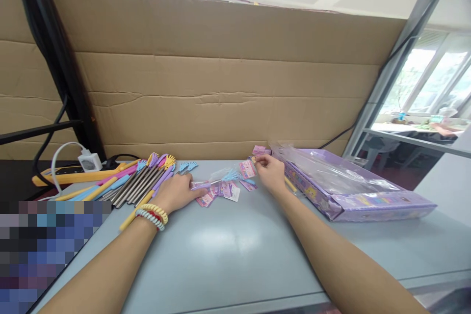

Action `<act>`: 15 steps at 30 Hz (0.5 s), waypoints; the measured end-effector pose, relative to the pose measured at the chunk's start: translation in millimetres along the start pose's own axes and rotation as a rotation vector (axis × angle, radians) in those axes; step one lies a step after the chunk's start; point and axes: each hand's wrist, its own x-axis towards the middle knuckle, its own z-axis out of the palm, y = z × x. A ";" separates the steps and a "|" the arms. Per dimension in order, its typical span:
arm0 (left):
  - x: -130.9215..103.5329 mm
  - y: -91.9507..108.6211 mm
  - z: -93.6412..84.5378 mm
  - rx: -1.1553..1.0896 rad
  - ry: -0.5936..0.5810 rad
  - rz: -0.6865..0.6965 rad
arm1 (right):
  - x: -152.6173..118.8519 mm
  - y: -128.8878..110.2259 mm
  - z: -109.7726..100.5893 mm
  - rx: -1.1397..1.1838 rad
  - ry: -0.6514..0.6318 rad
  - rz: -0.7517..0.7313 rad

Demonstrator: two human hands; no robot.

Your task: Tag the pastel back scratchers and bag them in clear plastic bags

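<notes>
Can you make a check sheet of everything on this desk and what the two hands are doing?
Surface: smooth grey table, cardboard wall behind.
Job's things: small pink printed paper tags under a clear plastic bag; one pink tag by the right hand.
Clutter: bundle of metal sticks with coloured plastic hand-shaped tips; flat purple cardboard box with plastic film on top.
Hands: left hand rests on the tags; right hand fingers pinch a small item, too small to tell.
Cables: white charger plugged into yellow power strip; black cables at left.
Surroundings: window on the right.
</notes>
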 end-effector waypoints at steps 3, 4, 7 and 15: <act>0.7 -0.2 1.2 -0.018 0.013 0.015 | 0.6 -0.4 -0.9 0.036 0.010 0.022; 0.9 -0.1 1.6 -0.018 0.016 0.022 | 0.8 -0.6 -1.3 0.047 0.016 0.028; 0.8 0.8 2.3 0.001 0.029 0.033 | 1.2 -1.7 -2.2 0.062 0.037 0.045; -2.4 6.8 -3.7 -0.009 0.036 0.024 | 1.8 -2.3 -3.9 0.139 0.056 0.057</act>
